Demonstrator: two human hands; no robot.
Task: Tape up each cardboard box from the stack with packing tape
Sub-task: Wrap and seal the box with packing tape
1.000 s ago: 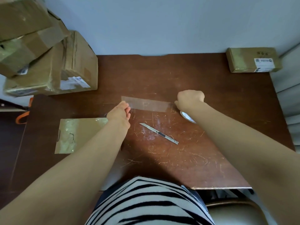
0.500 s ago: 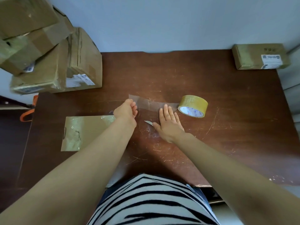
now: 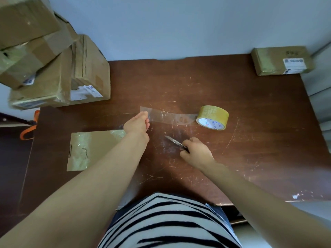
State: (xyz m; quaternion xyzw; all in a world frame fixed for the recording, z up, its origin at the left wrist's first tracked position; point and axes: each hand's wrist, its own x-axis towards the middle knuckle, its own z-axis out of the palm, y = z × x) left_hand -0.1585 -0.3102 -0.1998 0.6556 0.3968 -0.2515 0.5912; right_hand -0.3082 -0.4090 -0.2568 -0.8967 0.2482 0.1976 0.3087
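A roll of packing tape (image 3: 212, 117) lies on the brown table (image 3: 250, 136). A clear strip of tape (image 3: 168, 116) stretches from it to the left. My left hand (image 3: 137, 124) pinches the free end of that strip. Just below the strip, my right hand (image 3: 196, 152) grips the handle of a slim utility knife (image 3: 172, 140), whose blade points up and left. A flat, taped cardboard box (image 3: 89, 149) lies at my left forearm. A stack of cardboard boxes (image 3: 52, 68) stands at the table's far left corner.
A small taped box with a label (image 3: 282, 60) sits in the far right corner against the wall. An orange strap (image 3: 29, 129) hangs beyond the table's left edge. My striped shirt covers the near edge.
My right hand let go of the tape roll, moved down to the knife and now grips its handle. The roll rests on the table. My left hand still holds the tape end.
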